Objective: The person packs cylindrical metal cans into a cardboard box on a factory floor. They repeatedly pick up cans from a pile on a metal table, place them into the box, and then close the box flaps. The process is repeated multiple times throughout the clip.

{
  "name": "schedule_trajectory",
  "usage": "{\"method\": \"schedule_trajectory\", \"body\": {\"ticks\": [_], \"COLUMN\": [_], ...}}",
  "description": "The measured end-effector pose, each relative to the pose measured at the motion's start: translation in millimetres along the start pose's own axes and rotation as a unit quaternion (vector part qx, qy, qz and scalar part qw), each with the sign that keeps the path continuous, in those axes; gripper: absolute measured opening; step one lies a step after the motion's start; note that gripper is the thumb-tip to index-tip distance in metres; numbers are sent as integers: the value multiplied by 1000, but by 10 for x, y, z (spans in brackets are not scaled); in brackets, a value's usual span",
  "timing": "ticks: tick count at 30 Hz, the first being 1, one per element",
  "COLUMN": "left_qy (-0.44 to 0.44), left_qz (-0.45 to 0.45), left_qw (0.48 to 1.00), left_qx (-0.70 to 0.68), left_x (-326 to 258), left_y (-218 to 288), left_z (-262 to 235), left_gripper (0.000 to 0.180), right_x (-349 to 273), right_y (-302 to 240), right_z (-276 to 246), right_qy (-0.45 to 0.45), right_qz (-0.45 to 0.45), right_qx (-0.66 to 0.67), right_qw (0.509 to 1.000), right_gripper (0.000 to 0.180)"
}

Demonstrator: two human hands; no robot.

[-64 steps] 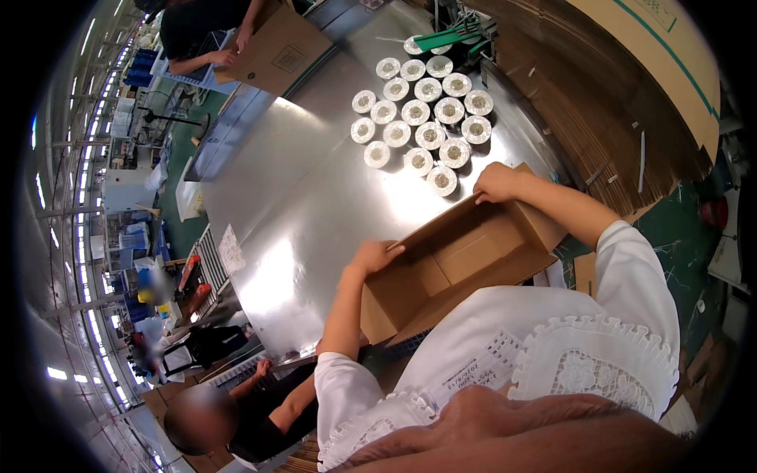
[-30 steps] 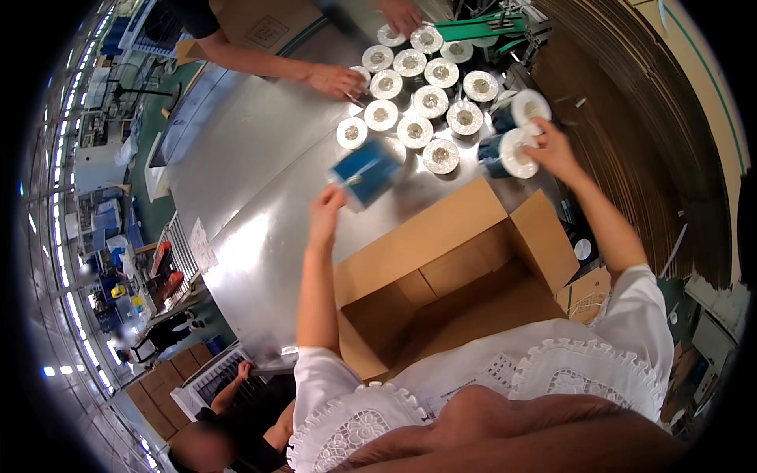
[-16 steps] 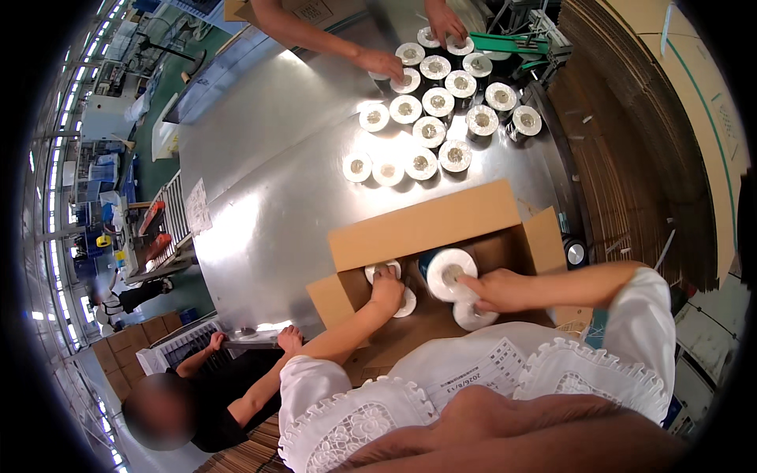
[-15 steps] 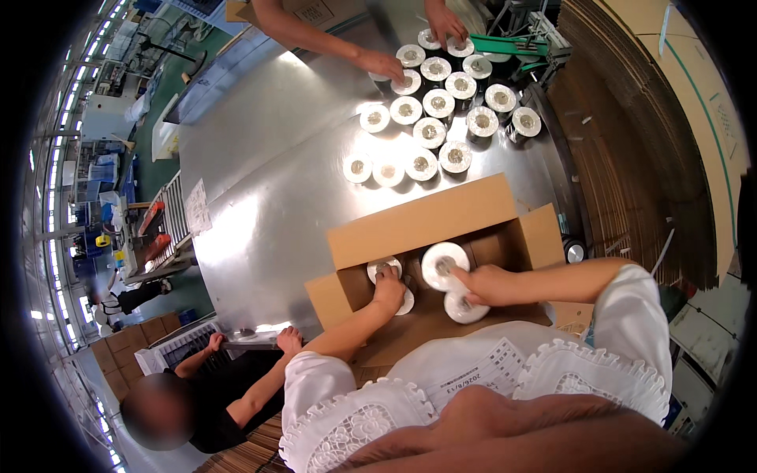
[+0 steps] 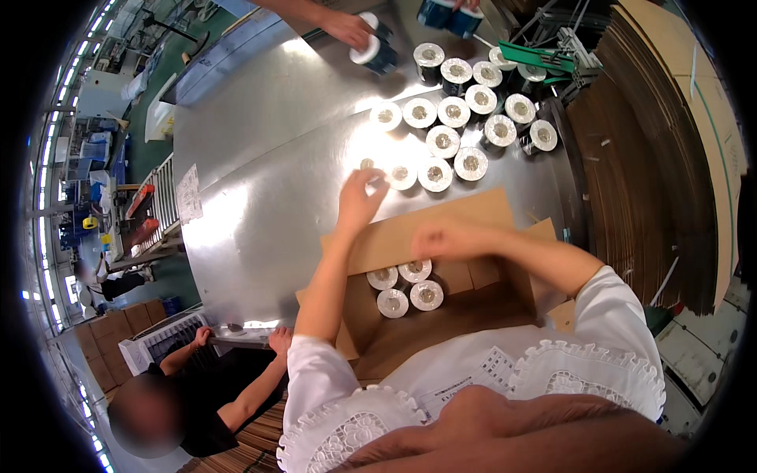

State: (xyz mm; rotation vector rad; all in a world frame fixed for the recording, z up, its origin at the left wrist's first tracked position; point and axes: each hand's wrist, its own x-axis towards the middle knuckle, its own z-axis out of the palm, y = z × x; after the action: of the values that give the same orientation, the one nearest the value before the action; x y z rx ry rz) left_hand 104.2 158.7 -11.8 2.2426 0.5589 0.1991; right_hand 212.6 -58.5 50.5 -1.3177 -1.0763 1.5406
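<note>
My left hand (image 5: 362, 202) reaches over the metal table, thumb and fingers apart, at the nearest left roll of a group of white-ended, dark-bodied rolls (image 5: 435, 174). Whether it touches that roll is unclear. Smeared by motion, my right hand (image 5: 443, 239) is above the far flap of an open cardboard box (image 5: 426, 232); its fingers are hard to make out. Several rolls (image 5: 426, 296) stand upright together in the left part of the box.
Across the metal table (image 5: 260, 150), another person's hand (image 5: 348, 29) grips dark blue rolls (image 5: 380, 55); their other hand holds more. A person in black (image 5: 225, 386) rests hands on the table's left edge. A green-armed device (image 5: 540, 57) and stacked cardboard (image 5: 643, 165) are at right.
Both my hands have left the box, moving up and away; the rolls they handled now stand inside it. The person opposite has lifted rolls off the table.
</note>
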Motion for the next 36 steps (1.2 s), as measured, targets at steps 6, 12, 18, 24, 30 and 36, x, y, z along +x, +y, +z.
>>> {"method": "schedule_trajectory", "body": {"ticks": [6,12,18,24,30,36], "left_qy": [-79,-112,-26,51,-164,-306], "left_qz": [-163,-207,-258,-142,-239,-32], "left_qw": [942,910,965,961,826,951], "left_qx": [282,340,43,-233,-484,33], "left_x": [702,879,558,-325,-1443,-1368], "left_y": [-790,-834,-1310,-51,559,1063], "left_z": [827,1035,277,-1102,-670,724], "left_gripper": [60,60,53,16,23,36], "right_x": [389,750,687,-295,-954,-1482], "right_y": [1151,1897,1543,743,-54,-608], "right_z": [-1574,-1862,-1845,-1709,-1592,-1336], "right_qy": [190,77,55,197,352,422], "right_qz": [119,223,166,108,9,-40], "right_qx": [-593,-536,-551,-452,-379,-383], "right_qw": [773,810,816,863,856,820], "right_gripper": [57,70,59,68,64,64]}}
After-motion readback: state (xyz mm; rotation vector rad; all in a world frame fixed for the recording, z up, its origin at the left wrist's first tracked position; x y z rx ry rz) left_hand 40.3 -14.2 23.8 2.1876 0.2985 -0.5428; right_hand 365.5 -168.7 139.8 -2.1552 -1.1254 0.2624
